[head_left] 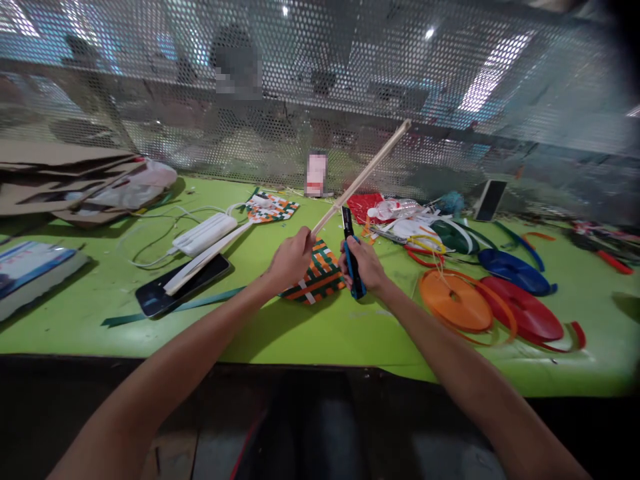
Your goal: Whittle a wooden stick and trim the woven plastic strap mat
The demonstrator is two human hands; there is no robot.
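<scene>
My left hand [291, 259] is closed around the lower end of a long pale wooden stick [367, 168] that slants up to the right. My right hand [365, 265] is closed on a black and blue tool [351, 257], held upright with its black tip close beside the stick. Between and under both hands lies a woven piece of orange, green and white strips [320, 277] on the green table [110, 313].
A phone [183, 283] with a white flat stick on it, a white power bank [205, 233] with cable, and a second woven piece [270, 207] lie left. Orange [455, 300], red [525, 313] and blue [513, 270] strip rolls lie right. Cardboard [60, 177] sits far left, perforated metal screen [350, 80] behind.
</scene>
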